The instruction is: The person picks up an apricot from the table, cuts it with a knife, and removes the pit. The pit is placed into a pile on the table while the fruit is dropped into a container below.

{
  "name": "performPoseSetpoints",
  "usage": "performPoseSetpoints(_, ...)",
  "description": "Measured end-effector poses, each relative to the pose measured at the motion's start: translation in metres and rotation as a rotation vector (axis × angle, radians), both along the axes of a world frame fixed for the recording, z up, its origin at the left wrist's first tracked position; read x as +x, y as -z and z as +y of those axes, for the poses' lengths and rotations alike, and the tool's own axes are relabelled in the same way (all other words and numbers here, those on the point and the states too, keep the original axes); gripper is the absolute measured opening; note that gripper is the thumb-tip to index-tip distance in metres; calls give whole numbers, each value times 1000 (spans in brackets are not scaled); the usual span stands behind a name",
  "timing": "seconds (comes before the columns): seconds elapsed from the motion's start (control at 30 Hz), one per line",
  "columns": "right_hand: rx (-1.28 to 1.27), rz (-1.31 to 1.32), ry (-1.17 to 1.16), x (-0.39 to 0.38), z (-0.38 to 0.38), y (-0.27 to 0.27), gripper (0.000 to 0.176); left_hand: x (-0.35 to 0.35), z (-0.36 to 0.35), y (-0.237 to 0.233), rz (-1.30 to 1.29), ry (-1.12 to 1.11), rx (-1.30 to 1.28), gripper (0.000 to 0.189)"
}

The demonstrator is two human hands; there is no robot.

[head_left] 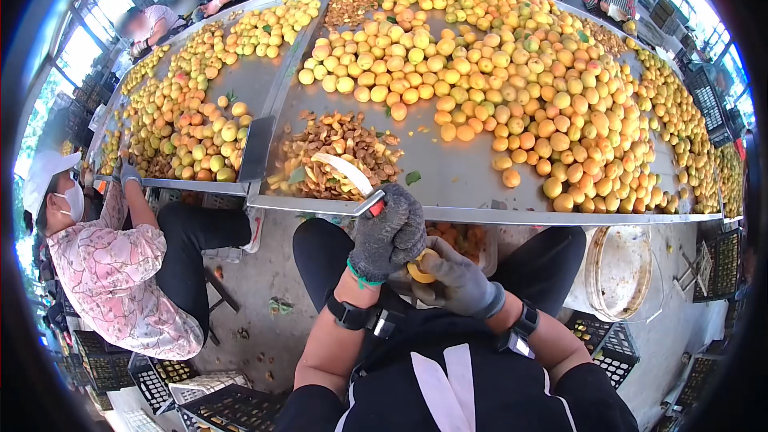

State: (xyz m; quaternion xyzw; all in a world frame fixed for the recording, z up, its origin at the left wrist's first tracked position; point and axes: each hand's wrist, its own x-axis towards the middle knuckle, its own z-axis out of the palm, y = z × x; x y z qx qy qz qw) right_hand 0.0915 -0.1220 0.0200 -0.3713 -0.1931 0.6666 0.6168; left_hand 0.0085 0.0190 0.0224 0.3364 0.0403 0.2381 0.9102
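Observation:
My left hand [389, 228], in a dark grey knit glove, is closed around the red handle of a knife [346, 170]. Its pale, curved blade points up and left, over a heap of brown pits and fruit scraps [360, 142] at the table's near edge. Close beside it, my right hand [456, 282], in a lighter grey glove, grips a yellow-orange apricot [422, 267] with its fingers. The apricot lies between both hands, above my lap, and the left fingers appear to touch it. Part of the fruit is hidden by the gloves.
A metal table [320, 108] bears a large spread of apricots [552, 104], with a raised divider [258, 148] on the left. Below the edge sits a tub of fruit pieces [460, 240]. A white bucket [616, 272] stands right; a co-worker [120, 272] sits left, others across.

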Motion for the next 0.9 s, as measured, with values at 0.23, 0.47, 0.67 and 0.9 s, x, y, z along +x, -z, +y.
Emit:
performPoseSetpoints(0.23,399,-1061,428,-5,9,34,34,12,-2,4,-56,-28,-110,22)
performPoseSetpoints(0.47,-144,-292,305,4,44,22,34,28,23,37,16,-296,-319,23)
performPoseSetpoints(0.67,-306,-163,144,34,96,36,53,9,71,36,78,-680,-242,25)
performPoseSetpoints(0.9,-279,-196,137,43,128,71,32,-20,72,33,56,-695,-159,30)
